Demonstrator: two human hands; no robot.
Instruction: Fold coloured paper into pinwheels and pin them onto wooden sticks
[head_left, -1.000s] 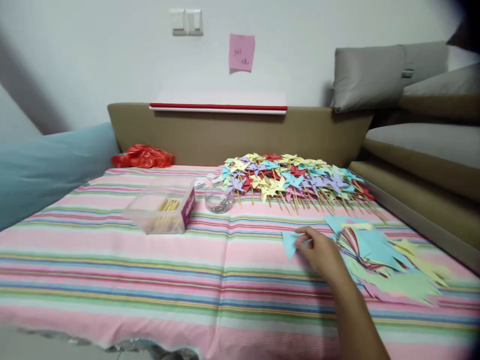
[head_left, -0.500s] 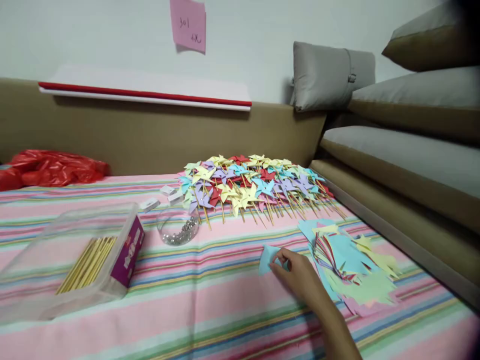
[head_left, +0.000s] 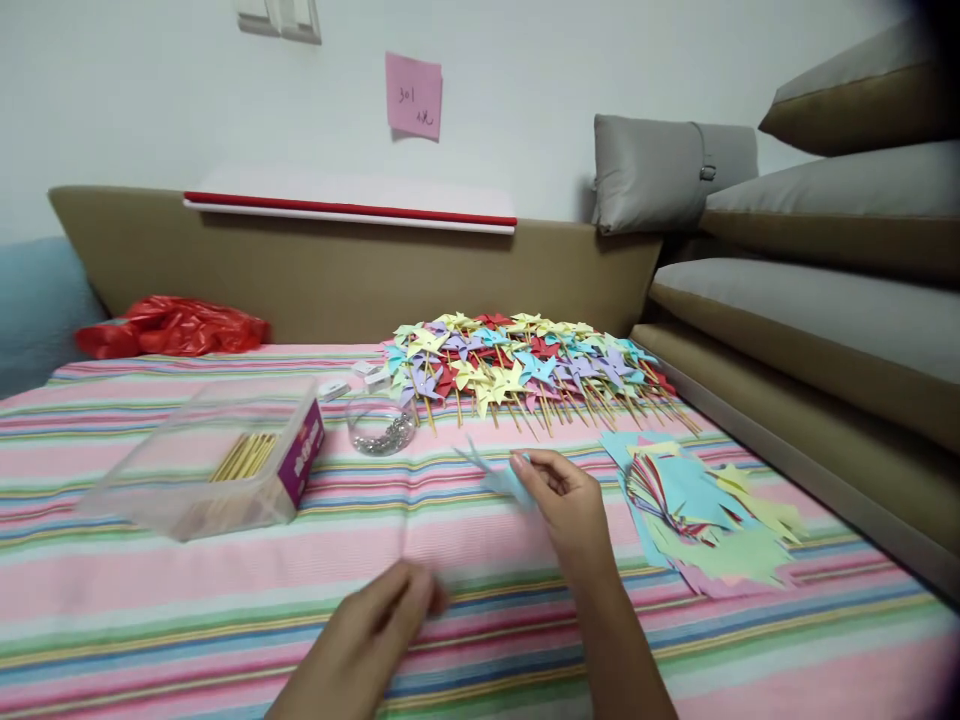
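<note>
Pinched between right-hand fingers (head_left: 525, 468): blue paper (head_left: 501, 480)

Around the clear plastic box (head_left: 202, 460), bare striped cloth (head_left: 225, 590) is found on the near side, and a wide open lane is left there. To the right of the box, a small glass bowl (head_left: 381, 428) is set close by, so only a narrow gap is left between them. Beyond the bowl, farther right, the heap of paper pinwheels (head_left: 525, 365) blocks the back of the surface. Well to the right of the box, the stack of cut paper sheets (head_left: 705, 510) is spread out. Between the box and that stack, the middle strip is partly taken up by the right hand (head_left: 570, 505) and the left hand (head_left: 375, 630).
</note>
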